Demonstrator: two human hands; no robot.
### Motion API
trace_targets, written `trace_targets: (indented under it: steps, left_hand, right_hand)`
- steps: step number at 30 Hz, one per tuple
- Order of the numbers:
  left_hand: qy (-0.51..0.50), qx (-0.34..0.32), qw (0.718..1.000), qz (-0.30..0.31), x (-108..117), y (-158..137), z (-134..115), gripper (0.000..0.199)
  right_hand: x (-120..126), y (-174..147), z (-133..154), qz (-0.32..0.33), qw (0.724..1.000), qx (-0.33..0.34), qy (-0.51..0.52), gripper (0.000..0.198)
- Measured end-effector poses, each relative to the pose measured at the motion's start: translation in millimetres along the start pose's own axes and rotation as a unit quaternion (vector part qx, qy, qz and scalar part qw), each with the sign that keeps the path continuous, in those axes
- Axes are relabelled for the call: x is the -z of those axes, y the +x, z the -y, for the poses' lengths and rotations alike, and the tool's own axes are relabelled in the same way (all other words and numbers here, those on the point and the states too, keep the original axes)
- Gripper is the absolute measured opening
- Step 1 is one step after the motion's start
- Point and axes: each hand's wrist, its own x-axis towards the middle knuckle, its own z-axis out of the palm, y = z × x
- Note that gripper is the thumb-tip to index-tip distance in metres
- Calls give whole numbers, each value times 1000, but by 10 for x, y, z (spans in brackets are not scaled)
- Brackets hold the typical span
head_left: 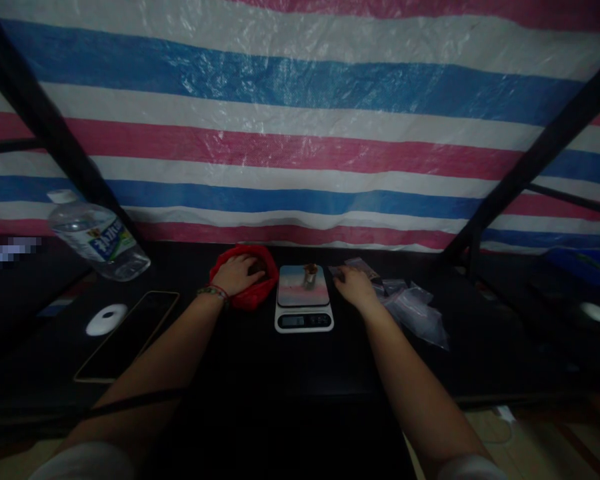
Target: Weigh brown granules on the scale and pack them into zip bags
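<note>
My left hand point(237, 273) rests in the mouth of a red plastic bag point(253, 298), fingers apart over dark brown contents that are mostly hidden. Beaded and red bracelets circle that wrist. Between my hands lies a white digital scale point(304, 321); its display is too dim to read. On its reflective plate is a small brownish item point(310, 268), too blurred to identify. Just right of the scale, my right hand point(354, 287) has bent fingers closed on a small clear plastic bag point(364, 268). More clear plastic bags point(420, 315) lie beside that forearm.
At the left stand a clear plastic bottle point(100, 237), a white rounded case point(107, 320) and a dark phone point(130, 337). Black slanted frame bars point(500, 180) flank the black table point(260, 367). A striped plastic sheet point(300, 153) hangs behind. A white spoon-like object point(596, 312) lies far right.
</note>
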Motion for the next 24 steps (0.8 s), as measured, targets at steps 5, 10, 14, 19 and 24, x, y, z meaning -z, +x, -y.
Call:
trace_targets:
  steps: [5,10,14,19,24]
  left_hand:
    - [-8,13,1000,5,53,-11,19,43]
    - [-34,16,999,0,82,-20,22,34]
    - [-28,1,1000,11,67,-11,35,37]
    - [-31,-26,999,21,74,-4,20,40]
    - [-11,9,1000,15,86,33,31,40]
  right_hand:
    - [77,-45,31,-13,1000,12,-16,38]
    - [85,-71,81,-12,999,12,-32,38]
    - [83,-90,111,-11,999,-25,-38,40]
    - [168,-104,115,-41,998,-42,-29,40]
    - [234,-103,93,-75,996,-44,-6,40]
